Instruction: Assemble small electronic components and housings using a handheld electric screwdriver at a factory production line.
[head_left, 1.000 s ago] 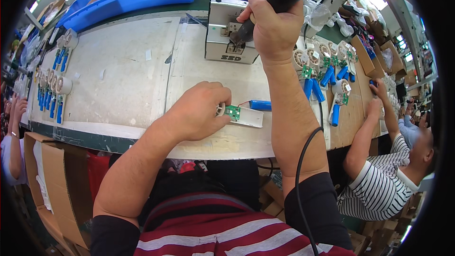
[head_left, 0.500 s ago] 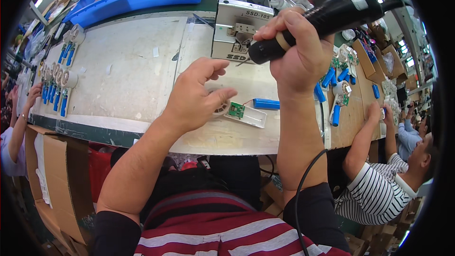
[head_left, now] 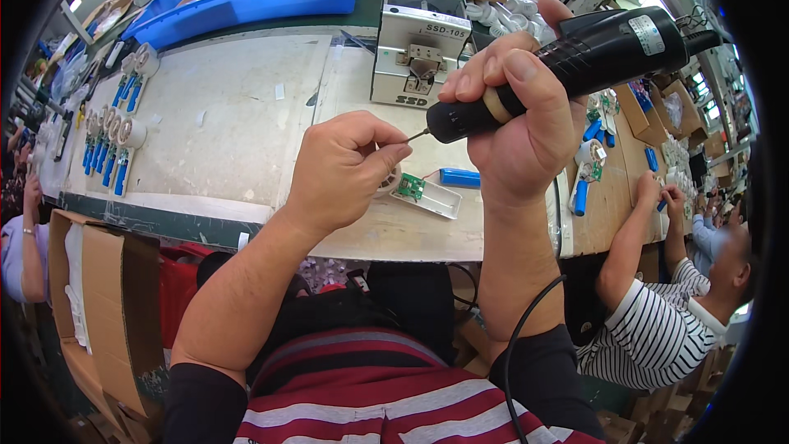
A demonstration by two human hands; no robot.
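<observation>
My right hand is wrapped round a black electric screwdriver, tilted so that its thin bit points down to the left. Thumb and fingers of my left hand pinch together at the bit's tip; whether a screw is between them is hidden. Just below lies an open white plastic housing with a green circuit board and a round fan-like end, partly covered by my left hand. A blue cylindrical battery rests beside it, wired to the board.
A silver box-shaped machine stands behind my hands. Several fan assemblies with blue batteries line the table's left side. A blue tray sits at the back. On the right, a co-worker in a striped shirt handles parts.
The left hand's fingers were apart and have closed at the bit's tip. The screwdriver has come down slightly, bringing its bit to the left fingertips.
</observation>
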